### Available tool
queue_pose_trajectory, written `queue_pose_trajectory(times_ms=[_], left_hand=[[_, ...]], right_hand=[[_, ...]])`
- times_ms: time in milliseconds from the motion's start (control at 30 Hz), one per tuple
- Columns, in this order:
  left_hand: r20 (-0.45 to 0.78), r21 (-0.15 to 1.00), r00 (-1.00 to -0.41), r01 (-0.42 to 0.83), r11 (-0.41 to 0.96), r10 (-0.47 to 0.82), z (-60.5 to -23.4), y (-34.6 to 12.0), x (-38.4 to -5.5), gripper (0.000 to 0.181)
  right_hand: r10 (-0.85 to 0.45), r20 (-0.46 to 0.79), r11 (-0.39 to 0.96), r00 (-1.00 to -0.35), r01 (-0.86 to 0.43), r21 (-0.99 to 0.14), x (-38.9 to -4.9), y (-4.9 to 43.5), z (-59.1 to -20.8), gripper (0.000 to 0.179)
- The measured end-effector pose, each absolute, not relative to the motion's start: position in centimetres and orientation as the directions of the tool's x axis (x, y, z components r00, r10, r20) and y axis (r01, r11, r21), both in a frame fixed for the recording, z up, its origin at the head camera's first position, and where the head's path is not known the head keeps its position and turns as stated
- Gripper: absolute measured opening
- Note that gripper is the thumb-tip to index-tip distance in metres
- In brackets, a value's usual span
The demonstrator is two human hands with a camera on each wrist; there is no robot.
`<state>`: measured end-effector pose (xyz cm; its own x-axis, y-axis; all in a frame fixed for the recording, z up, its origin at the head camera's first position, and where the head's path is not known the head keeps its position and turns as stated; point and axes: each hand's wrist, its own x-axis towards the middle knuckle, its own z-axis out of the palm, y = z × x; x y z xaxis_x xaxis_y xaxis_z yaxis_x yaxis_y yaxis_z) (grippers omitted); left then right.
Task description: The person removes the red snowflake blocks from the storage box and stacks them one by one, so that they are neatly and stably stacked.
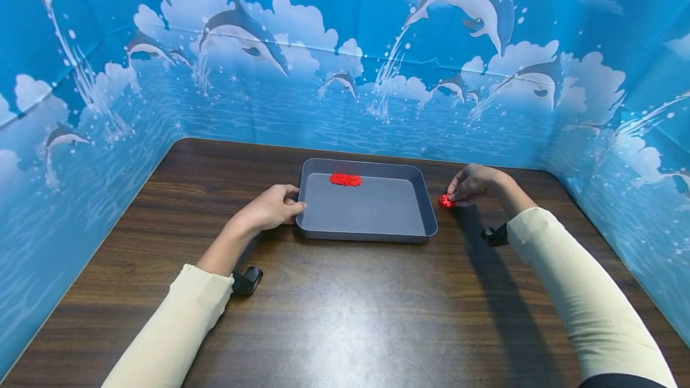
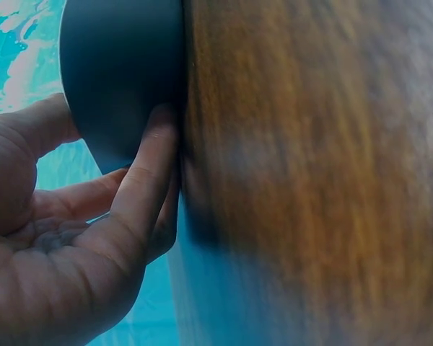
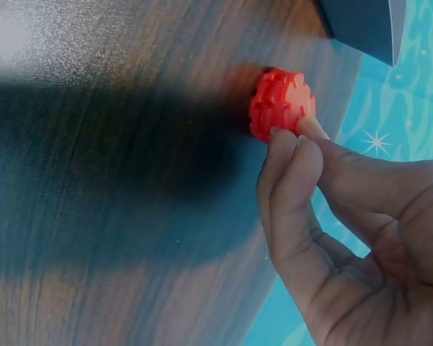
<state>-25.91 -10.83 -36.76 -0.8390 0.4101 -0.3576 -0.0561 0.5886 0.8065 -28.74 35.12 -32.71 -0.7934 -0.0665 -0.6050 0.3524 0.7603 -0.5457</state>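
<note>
A grey rectangular tray (image 1: 366, 208) lies on the wooden table. My left hand (image 1: 273, 207) holds its left side, with the thumb at the rim; in the left wrist view, fingers (image 2: 141, 173) lie along the tray's outer wall (image 2: 123, 65). Inside the tray, near its back left, is a row of small red notched pieces (image 1: 345, 179). Just right of the tray, my right hand (image 1: 470, 184) pinches a short stack of red notched discs (image 3: 280, 104) between thumb and fingertips, low over the tabletop. The stack shows two toothed layers in the right wrist view.
The dark wood table (image 1: 345, 304) reaches back to a blue dolphin-print curtain (image 1: 345, 106), which rises behind it and along both sides. Black wrist cameras (image 1: 247, 281) sit below the cuffs of both light sleeves (image 1: 178, 322). Glare lies on the front of the table.
</note>
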Motion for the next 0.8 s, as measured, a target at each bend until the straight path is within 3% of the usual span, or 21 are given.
queue_pose_trajectory(times_ms=[467, 800], left_hand=[[-0.357, 0.812, -0.839, -0.061, 0.581, 0.411, -36.76, -10.83, -25.83, 0.067], [-0.352, 0.808, -0.846, -0.059, 0.586, 0.4, -36.77, -10.75, -25.8, 0.066]], right_hand=[[-0.013, -0.575, 0.761, -0.818, 0.365, -0.537, -28.44, 35.09, -33.07, 0.018], [-0.051, -0.539, 0.777, -0.841, 0.306, -0.55, -28.82, 34.72, -32.33, 0.021]])
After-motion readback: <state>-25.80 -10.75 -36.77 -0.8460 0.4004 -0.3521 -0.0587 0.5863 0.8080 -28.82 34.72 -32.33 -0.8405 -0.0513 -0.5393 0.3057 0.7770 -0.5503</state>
